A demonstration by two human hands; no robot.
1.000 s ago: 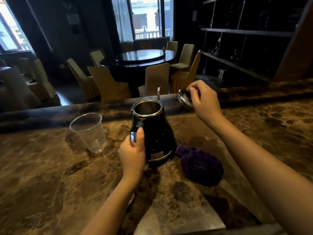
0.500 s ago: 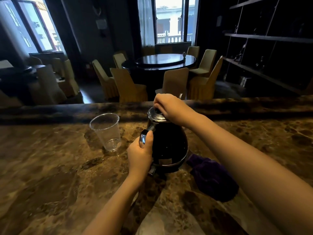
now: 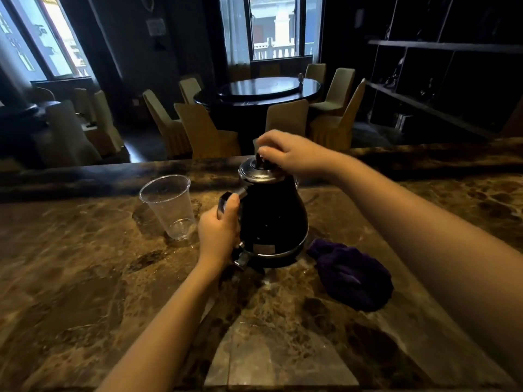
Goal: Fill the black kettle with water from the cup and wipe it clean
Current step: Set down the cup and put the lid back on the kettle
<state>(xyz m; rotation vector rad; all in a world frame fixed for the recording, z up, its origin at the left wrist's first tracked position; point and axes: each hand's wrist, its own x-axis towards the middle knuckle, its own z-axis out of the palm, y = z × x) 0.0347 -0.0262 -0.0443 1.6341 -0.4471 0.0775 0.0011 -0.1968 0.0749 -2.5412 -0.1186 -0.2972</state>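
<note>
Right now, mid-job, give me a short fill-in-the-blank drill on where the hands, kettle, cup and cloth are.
1. The left hand grips the black metal kettle by its ____.
2. The right hand pinches the knob of the kettle's silver ____.
3. The clear plastic cup stands upright and looks ____.
4. The purple cloth lies on the brown marble counter to the kettle's ____.

Missing words: handle; lid; empty; right

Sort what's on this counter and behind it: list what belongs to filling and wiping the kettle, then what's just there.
Part of the job:
- black kettle, left hand on its handle
- lid, right hand at its knob
- clear plastic cup, looks nearly empty
- purple cloth beside the kettle

Just there:
- round dining table
- covered chairs
- dark shelving
</note>
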